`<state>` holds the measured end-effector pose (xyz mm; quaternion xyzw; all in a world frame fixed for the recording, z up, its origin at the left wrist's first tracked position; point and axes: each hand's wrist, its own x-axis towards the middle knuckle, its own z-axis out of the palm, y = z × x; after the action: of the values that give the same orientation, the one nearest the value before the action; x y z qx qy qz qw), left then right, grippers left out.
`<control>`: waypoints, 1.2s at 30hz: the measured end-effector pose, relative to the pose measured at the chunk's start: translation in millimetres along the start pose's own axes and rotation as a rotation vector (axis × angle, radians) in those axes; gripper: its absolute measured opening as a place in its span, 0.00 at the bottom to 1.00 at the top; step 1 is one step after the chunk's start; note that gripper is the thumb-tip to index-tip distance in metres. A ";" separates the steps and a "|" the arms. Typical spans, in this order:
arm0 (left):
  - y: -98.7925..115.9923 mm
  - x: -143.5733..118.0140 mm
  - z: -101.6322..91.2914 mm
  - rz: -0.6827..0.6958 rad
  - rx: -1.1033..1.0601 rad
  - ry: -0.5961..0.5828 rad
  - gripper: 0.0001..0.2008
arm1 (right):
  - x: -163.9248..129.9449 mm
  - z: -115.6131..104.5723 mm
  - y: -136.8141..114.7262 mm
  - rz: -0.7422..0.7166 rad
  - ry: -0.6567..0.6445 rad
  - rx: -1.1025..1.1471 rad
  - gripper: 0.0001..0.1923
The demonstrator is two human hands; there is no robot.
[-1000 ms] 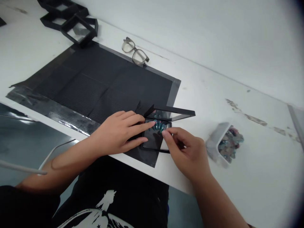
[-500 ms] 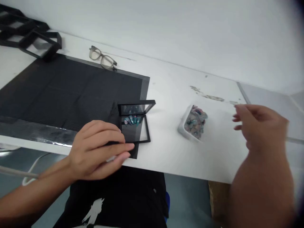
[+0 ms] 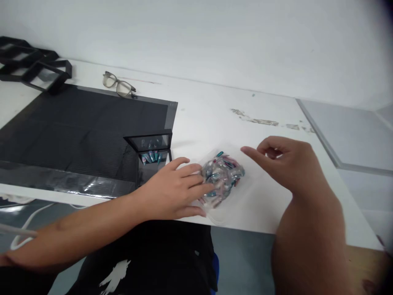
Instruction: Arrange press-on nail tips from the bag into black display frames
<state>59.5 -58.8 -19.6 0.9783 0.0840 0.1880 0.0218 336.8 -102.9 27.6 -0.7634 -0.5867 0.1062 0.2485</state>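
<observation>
A small white tray (image 3: 215, 213) full of shiny teal and pink press-on nails (image 3: 223, 175) sits near the table's front edge. My left hand (image 3: 173, 190) rests flat beside the tray, its fingertips on the nails at the left side. My right hand (image 3: 287, 162) hovers just right of the tray with the forefinger out and the other fingers curled, holding nothing. Left of my left hand stands an open black display box (image 3: 151, 157) with several teal nails laid in a row inside it.
A black mat (image 3: 76, 131) covers the left of the white table (image 3: 215, 114). Glasses (image 3: 119, 86) lie at the mat's far edge. Several empty black frame boxes (image 3: 33, 67) are stacked at the far left. A grey panel (image 3: 353, 131) lies at right.
My left hand left the display box and moved right onto the tray of nails. My right hand came back down from the right toward the tray. The view swung rightwards.
</observation>
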 end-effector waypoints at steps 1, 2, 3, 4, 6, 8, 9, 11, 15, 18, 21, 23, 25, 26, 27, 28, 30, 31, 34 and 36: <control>-1.8 -0.9 0.4 0.017 -0.021 0.012 0.21 | 1.3 0.6 -2.8 -0.086 0.017 -0.056 0.21; -3.1 -1.5 0.7 0.030 -0.033 0.021 0.19 | 3.2 2.1 -5.4 -0.191 0.014 -0.119 0.19; -4.0 -1.7 0.8 0.041 -0.041 0.027 0.18 | 5.4 4.5 -7.9 -0.303 -0.004 -0.182 0.16; -4.5 -1.8 0.9 0.047 -0.047 0.033 0.16 | 7.6 7.5 -10.2 -0.407 -0.035 -0.242 0.12; -4.6 -1.6 0.9 0.036 -0.057 0.040 0.15 | 10.6 14.6 -14.5 -0.529 -0.087 -0.337 0.04; -4.3 -1.6 0.5 0.021 -0.077 0.038 0.13 | 11.1 21.3 -18.2 -0.571 -0.092 -0.432 0.05; -4.0 -1.6 0.1 0.014 -0.089 0.035 0.12 | 10.4 24.2 -19.8 -0.581 -0.084 -0.485 0.07; -3.3 -1.9 -0.7 0.013 -0.102 0.023 0.11 | 8.0 28.6 -22.2 -0.595 -0.061 -0.576 0.10; -1.4 -3.0 -2.0 0.011 -0.081 0.043 0.10 | 3.1 32.2 -24.7 -0.640 -0.027 -0.654 0.10; -0.3 -3.6 -3.1 0.002 -0.059 0.032 0.10 | 0.8 32.0 -26.2 -0.673 -0.024 -0.708 0.09; -0.1 -3.8 -4.5 -0.007 -0.051 0.001 0.10 | -1.6 32.5 -27.8 -0.683 -0.020 -0.744 0.08; -0.4 -3.7 -4.8 -0.010 -0.059 -0.013 0.10 | -3.6 33.7 -28.6 -0.675 -0.005 -0.760 0.09; -0.7 -4.0 -4.2 -0.012 -0.069 -0.024 0.10 | -5.4 35.0 -28.5 -0.669 0.010 -0.756 0.09; -0.9 -4.3 -3.5 -0.012 -0.077 -0.020 0.10 | -5.8 35.4 -27.9 -0.666 0.019 -0.750 0.09; -1.1 -4.6 -2.8 -0.010 -0.090 -0.011 0.10 | -5.7 35.4 -26.8 -0.663 0.027 -0.736 0.09; -1.4 -4.9 -1.9 -0.015 -0.104 -0.002 0.10 | -4.9 35.0 -25.1 -0.660 0.031 -0.705 0.09; -1.9 -5.5 -0.1 -0.030 -0.139 0.012 0.10 | -1.1 32.8 -19.9 -0.657 0.010 -0.577 0.06; -2.2 -5.7 0.7 -0.034 -0.155 0.015 0.10 | 1.7 31.2 -16.5 -0.657 -0.016 -0.479 0.05; -2.8 -5.5 2.8 -0.033 -0.175 0.000 0.10 | 11.3 26.1 -5.4 -0.638 -0.094 -0.186 0.03; -3.0 -5.0 3.6 -0.027 -0.181 0.001 0.12 | 15.3 23.6 0.4 -0.622 -0.098 -0.069 0.01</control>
<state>55.7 -56.7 -24.9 0.9711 0.0800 0.1948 0.1127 330.9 -82.4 9.2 -0.5495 -0.8064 0.0417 0.2145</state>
